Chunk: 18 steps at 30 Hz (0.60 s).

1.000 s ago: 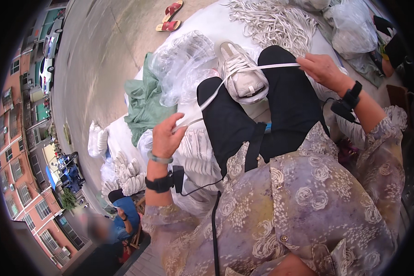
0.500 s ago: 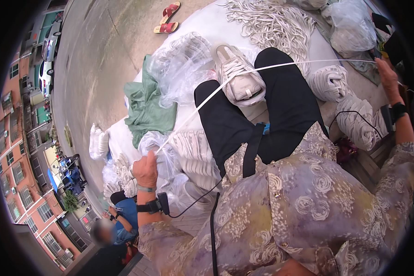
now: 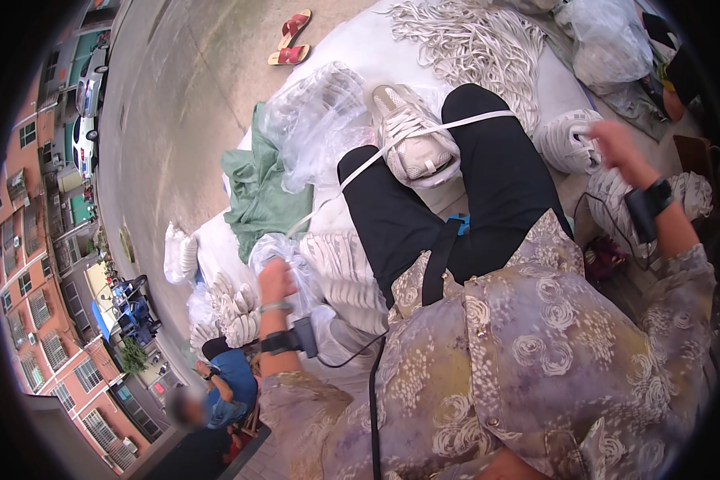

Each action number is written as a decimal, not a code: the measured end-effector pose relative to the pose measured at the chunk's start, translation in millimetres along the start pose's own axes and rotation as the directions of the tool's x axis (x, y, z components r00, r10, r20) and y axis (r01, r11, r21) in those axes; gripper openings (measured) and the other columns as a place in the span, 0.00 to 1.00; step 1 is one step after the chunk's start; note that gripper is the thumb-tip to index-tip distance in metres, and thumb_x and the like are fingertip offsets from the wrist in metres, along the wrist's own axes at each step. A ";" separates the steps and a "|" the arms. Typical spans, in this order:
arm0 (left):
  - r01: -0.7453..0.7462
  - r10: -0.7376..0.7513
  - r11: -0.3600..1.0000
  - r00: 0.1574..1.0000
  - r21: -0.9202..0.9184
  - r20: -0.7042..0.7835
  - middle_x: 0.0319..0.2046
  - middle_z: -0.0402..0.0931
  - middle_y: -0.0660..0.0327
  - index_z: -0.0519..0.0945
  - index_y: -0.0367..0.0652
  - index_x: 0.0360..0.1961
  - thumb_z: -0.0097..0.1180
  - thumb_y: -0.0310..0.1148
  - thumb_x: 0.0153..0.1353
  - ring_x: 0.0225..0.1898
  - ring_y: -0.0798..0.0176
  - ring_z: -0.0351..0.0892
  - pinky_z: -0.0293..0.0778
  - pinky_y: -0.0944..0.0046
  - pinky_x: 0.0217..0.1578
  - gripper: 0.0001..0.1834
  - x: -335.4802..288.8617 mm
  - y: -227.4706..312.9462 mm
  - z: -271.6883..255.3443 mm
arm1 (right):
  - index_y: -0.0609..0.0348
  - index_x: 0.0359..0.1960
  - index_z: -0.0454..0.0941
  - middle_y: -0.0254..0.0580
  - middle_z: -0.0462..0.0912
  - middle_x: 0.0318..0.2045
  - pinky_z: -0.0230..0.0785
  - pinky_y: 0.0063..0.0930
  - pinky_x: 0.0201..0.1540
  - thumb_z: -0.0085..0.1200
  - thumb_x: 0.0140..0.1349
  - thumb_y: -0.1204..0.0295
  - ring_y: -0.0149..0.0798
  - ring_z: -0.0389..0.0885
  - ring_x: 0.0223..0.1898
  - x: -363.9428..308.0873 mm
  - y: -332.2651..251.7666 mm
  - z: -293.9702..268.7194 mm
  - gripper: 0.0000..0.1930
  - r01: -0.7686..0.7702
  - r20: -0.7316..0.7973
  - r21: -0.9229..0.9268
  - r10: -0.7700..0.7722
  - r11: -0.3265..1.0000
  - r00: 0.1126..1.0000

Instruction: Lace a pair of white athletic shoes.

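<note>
A pale beige sneaker (image 3: 418, 142) with laces threaded through it sits between my black-trousered knees. A long white flat lace (image 3: 376, 156) runs from the sneaker both ways, slack over my thighs. On the left it drops toward plastic-wrapped shoes near my left hand (image 3: 278, 282). That hand is raised and blurred, its fingers bent; whether the lace is in them does not show. My right hand (image 3: 620, 152) hovers by a coiled bundle of white laces (image 3: 570, 141). Its fingers are apart, with no lace seen in them.
Loose white laces (image 3: 472, 40) lie heaped on a white sheet beyond my knees. Clear plastic bags (image 3: 316, 120), a green cloth (image 3: 256, 188) and wrapped shoes (image 3: 344, 260) are on the left. Red slippers (image 3: 290, 40) lie farther off. Another person in blue (image 3: 234, 384) sits at lower left.
The lace was stretched taut between my two hands and now hangs slack across my knees. My right hand has moved inward and left; my left hand has shifted slightly right.
</note>
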State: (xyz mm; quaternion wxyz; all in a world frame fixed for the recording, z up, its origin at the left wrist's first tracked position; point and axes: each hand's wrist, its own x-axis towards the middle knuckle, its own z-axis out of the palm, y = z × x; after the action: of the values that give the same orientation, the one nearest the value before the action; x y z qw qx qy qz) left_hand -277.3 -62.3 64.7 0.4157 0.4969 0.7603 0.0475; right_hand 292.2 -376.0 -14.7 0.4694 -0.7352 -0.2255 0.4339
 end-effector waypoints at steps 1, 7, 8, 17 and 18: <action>-0.042 0.069 0.993 0.964 -0.110 0.258 0.13 0.63 0.68 0.73 0.44 0.21 0.49 0.36 0.51 0.10 0.73 0.60 0.65 0.71 0.09 0.08 -7.6 15.3 26.0 | 0.51 0.24 0.73 0.25 0.59 0.13 0.54 0.17 0.12 0.48 0.54 0.63 0.22 0.57 0.11 -3.4 -12.8 28.0 0.07 -0.149 0.202 0.132 0.120 0.980 0.972; -0.009 0.177 0.972 0.685 -0.235 0.707 0.13 0.65 0.67 0.72 0.40 0.31 0.46 0.37 0.61 0.08 0.75 0.59 0.68 0.71 0.12 0.11 -48.3 94.3 154.3 | 0.60 0.19 0.70 0.36 0.70 0.13 0.64 0.22 0.19 0.46 0.56 0.68 0.29 0.70 0.15 8.3 -63.8 175.8 0.11 -0.177 0.462 0.237 0.049 0.955 0.885; -0.006 0.178 0.970 0.697 -0.243 0.695 0.14 0.66 0.66 0.71 0.39 0.32 0.45 0.37 0.62 0.09 0.74 0.61 0.69 0.71 0.12 0.11 -53.1 108.1 166.9 | 0.60 0.19 0.70 0.36 0.70 0.13 0.64 0.22 0.19 0.46 0.56 0.68 0.29 0.70 0.15 18.4 -58.8 187.6 0.11 -0.179 0.458 0.239 0.051 0.954 0.887; -0.185 0.270 0.959 0.828 -0.216 0.491 0.13 0.65 0.65 0.69 0.44 0.30 0.43 0.35 0.61 0.06 0.76 0.56 0.51 0.73 0.04 0.07 -17.8 158.5 221.6 | 0.64 0.24 0.73 0.49 0.73 0.19 0.63 0.30 0.28 0.48 0.52 0.68 0.43 0.68 0.20 100.2 -53.7 224.6 0.10 0.481 0.090 -0.121 -0.473 0.869 0.877; -0.168 0.273 0.952 0.846 -0.258 0.458 0.13 0.65 0.66 0.69 0.44 0.30 0.43 0.35 0.61 0.06 0.76 0.55 0.50 0.74 0.04 0.07 -15.7 162.4 220.6 | 0.63 0.30 0.76 0.46 0.76 0.22 0.65 0.27 0.29 0.50 0.53 0.67 0.37 0.71 0.21 101.4 -60.2 227.2 0.11 0.391 0.081 -0.018 -0.389 0.920 0.918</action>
State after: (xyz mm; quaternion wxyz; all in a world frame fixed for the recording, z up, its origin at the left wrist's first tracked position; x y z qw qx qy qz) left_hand -8.6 -68.5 9.3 0.6351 0.5310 0.5589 0.0474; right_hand 156.6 -161.2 -46.1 0.5249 -0.6665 -0.3924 0.3554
